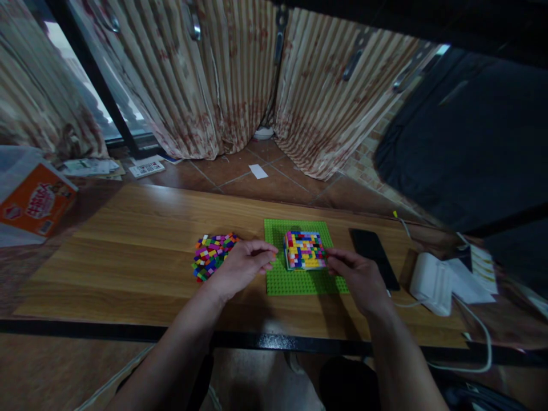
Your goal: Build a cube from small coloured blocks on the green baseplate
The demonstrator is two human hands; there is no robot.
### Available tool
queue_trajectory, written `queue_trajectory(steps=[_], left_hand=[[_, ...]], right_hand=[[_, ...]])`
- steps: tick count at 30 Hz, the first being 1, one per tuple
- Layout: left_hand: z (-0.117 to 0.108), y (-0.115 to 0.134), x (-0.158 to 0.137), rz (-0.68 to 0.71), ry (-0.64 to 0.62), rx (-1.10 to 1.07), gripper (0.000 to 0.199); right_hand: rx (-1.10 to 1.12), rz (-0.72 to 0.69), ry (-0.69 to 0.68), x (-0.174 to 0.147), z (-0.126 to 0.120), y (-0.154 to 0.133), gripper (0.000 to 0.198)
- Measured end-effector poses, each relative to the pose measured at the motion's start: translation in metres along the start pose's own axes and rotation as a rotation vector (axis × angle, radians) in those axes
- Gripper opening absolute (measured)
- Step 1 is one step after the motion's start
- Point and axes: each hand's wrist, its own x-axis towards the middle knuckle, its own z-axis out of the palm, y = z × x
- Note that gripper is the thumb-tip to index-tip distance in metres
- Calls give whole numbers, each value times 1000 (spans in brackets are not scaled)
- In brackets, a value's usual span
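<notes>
The brick block [305, 250] sits on the green board [282, 283] upon the tabletop [141, 245], with the loose bricks [209, 254] apart at its 9 o'clock. The left hand [245, 264] is beside the block at 9 o'clock, the right hand [362, 278] close at 3 o'clock; thumb and fingers lie near together on both, but whether either grips anything cannot be told. For sound handling, steady the block from 3 o'clock and apply any pressure straight down, evenly.
</notes>
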Motion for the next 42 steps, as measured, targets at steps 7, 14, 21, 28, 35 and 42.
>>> queue_trajectory(steps=[7,14,21,28,35,42], left_hand=[[-1,0,1,10,1,-9,13],[0,1,-1,13,3,-3,13],[0,2,-1,9,7,9,12],[0,-3,0,35,0,-2,15],[-2,-4,1,42,2,6,15],[2,-2,-1,22,10,1,12]], right_hand=[[6,19,-26,0,0,-3,44],[13,38,-28,1,1,-2,47],[14,-10,-15,2,4,-1,40],[83,-18,39,4,9,0,38],[135,35,11,7,6,5,37],[217,94,-10,7,11,5,39]])
